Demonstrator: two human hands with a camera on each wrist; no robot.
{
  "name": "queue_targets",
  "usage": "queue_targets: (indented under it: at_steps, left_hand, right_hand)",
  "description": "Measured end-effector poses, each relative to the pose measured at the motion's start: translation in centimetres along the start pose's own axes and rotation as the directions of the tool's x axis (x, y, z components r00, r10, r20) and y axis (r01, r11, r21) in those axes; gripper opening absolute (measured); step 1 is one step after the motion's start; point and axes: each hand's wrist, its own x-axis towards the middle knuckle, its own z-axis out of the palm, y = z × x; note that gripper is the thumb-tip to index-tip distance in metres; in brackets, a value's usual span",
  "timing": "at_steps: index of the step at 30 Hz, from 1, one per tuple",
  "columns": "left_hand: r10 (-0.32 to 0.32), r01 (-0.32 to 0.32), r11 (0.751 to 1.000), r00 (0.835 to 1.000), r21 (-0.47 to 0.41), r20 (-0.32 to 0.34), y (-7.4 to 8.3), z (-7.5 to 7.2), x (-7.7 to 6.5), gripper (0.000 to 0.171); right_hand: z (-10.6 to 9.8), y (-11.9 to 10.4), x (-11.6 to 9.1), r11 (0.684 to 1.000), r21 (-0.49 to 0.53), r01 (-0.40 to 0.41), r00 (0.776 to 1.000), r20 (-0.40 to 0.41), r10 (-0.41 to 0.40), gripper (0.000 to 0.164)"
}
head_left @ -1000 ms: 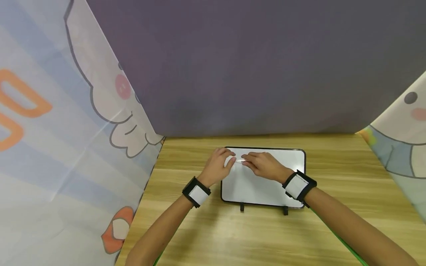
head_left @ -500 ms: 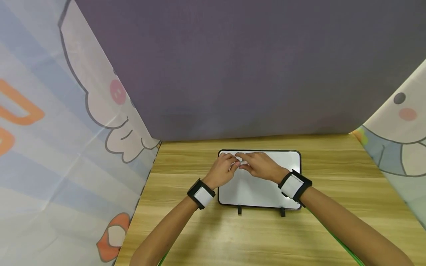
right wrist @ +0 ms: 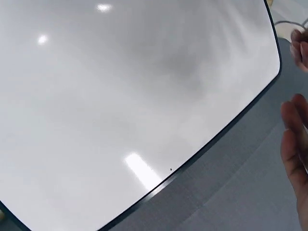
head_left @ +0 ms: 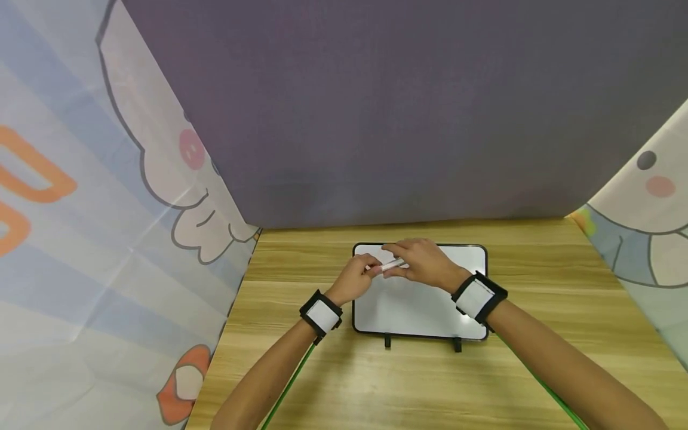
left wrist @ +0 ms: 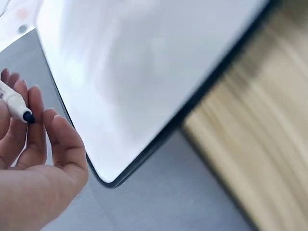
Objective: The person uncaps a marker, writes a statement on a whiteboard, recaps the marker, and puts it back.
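A slim white marker is held between the two hands above the whiteboard. The left hand pinches its left end with thumb and fingers. In the left wrist view, the white marker shows a dark tip near the fingers of the left hand. The right hand curls round the other end, its index finger above and its thumb below. At the right edge of the right wrist view, only part of the right hand shows, and its contact with the marker is out of sight.
The whiteboard has a black frame and two small black feet at its near edge, and sits on a wood-grain table. A dark grey panel rises behind. A printed cloth hangs at the left, another at the right.
The hands came closer together, then drew slightly apart, and more of the marker shows between them now. The left hand has moved a little down. The head view shifted slightly.
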Motion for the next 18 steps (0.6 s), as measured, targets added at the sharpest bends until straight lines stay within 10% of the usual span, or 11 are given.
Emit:
queue_targets:
  at_steps: [3, 10, 18]
  left_hand:
    - [-0.037, 0.035, 0.992, 0.999, -0.118, -0.015, -0.2, -0.1, -0.1, 0.021]
    - [-0.039, 0.018, 0.968, 0.996, -0.251, -0.079, 0.1, -0.1, -0.5, 0.020]
    - [0.087, -0.120, 0.969, 0.984, -0.218, -0.157, 0.1, 0.4, -0.1, 0.024]
  right_hand:
    - [-0.6, 0.2, 0.3, 0.973, 0.178, -0.146, 0.988, -0.031, 0.153, 0.075]
    - [-0.6, 0.3, 0.5, 0.739, 0.570, -0.360, 0.894, -0.016, 0.448, 0.066]
    - [0.1, -0.8, 1.1, 0.733, 0.634, -0.246, 0.925, -0.072, 0.373, 0.026]
